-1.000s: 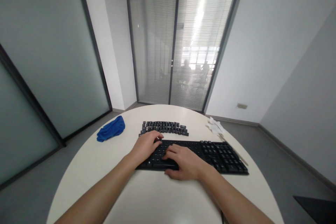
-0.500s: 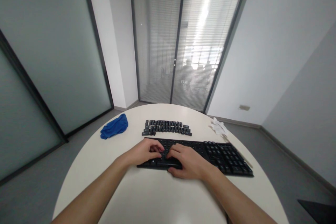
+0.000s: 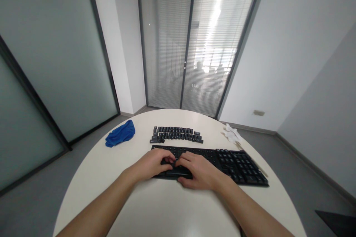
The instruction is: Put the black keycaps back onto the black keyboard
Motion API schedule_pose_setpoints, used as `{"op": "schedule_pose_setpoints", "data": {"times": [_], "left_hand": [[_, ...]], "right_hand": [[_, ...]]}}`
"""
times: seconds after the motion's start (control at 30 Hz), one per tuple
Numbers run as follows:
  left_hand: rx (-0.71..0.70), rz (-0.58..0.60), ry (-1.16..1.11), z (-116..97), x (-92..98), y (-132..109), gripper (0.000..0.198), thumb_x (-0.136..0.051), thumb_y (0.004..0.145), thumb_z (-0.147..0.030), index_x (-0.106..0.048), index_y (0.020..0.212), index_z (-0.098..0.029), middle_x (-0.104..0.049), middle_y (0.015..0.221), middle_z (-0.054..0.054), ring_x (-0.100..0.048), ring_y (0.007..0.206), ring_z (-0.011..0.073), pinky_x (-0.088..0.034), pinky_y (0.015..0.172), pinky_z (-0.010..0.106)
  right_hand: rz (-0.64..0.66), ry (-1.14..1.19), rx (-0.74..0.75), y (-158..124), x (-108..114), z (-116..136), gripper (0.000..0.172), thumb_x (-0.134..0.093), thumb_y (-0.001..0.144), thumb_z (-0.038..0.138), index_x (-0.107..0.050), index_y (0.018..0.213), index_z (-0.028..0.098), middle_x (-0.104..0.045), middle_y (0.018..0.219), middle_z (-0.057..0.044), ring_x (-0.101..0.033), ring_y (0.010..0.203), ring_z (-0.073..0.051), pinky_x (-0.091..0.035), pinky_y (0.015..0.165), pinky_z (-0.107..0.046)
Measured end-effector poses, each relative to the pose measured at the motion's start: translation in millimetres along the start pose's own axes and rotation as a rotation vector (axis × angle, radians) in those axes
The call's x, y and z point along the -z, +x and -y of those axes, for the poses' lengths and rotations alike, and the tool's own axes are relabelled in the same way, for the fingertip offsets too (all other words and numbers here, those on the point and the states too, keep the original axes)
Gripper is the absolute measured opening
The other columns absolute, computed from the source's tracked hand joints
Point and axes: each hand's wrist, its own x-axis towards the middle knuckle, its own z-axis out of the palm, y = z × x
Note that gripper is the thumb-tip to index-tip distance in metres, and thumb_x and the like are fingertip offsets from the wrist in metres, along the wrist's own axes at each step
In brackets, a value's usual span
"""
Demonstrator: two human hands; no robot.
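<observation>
A black keyboard (image 3: 241,166) lies across the white table under both hands. Keycaps still sit on its right-hand blocks, while much of the visible letter area shows bare key sockets. Over the lower letter area, my left hand (image 3: 151,163) has its fingers curled in, with thumb and fingertips close together. Whatever lies between those tips is hidden. My right hand (image 3: 198,170) rests beside it, fingers bent onto the keys and thumb against the keyboard's front edge. Just beyond the keyboard, loose black keycaps (image 3: 175,136) are laid out in rows.
A crumpled blue cloth (image 3: 120,134) lies on the left of the round table (image 3: 155,207). White crumpled material (image 3: 232,133) and a thin pale stick (image 3: 251,158) are at the right, behind the keyboard. Glass doors (image 3: 167,52) with blinds stand beyond.
My left hand has shifted slightly right along the keyboard, bringing its thumb closer to the right fingers. The right hand has barely moved.
</observation>
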Motion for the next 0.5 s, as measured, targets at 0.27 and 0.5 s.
{"op": "schedule_pose_setpoints", "data": {"times": [0.27,0.5], "left_hand": [[0.012,-0.005,-0.051,6.6,-1.7,0.7,0.024,-0.071,0.079,-0.020,-0.069,0.103,-0.022,-0.073,0.093,-0.001,-0.067,0.085,0.0163,-0.048,0.078,0.025],[-0.001,-0.005,-0.011,6.1,-1.4,-0.8,0.027,-0.070,0.081,-0.024,-0.067,0.107,-0.023,-0.073,0.095,-0.001,-0.067,0.086,0.0170,-0.047,0.078,0.026]], "right_hand": [[0.016,0.018,0.010,0.0,3.2,2.5,0.050,-0.065,0.083,0.034,-0.055,0.132,0.025,-0.063,0.111,-0.007,-0.057,0.101,-0.023,-0.047,0.087,-0.034],[0.022,0.030,0.009,0.0,6.3,3.5,0.045,-0.063,0.086,0.035,-0.058,0.130,0.027,-0.063,0.110,-0.007,-0.058,0.100,-0.022,-0.047,0.086,-0.033]]}}
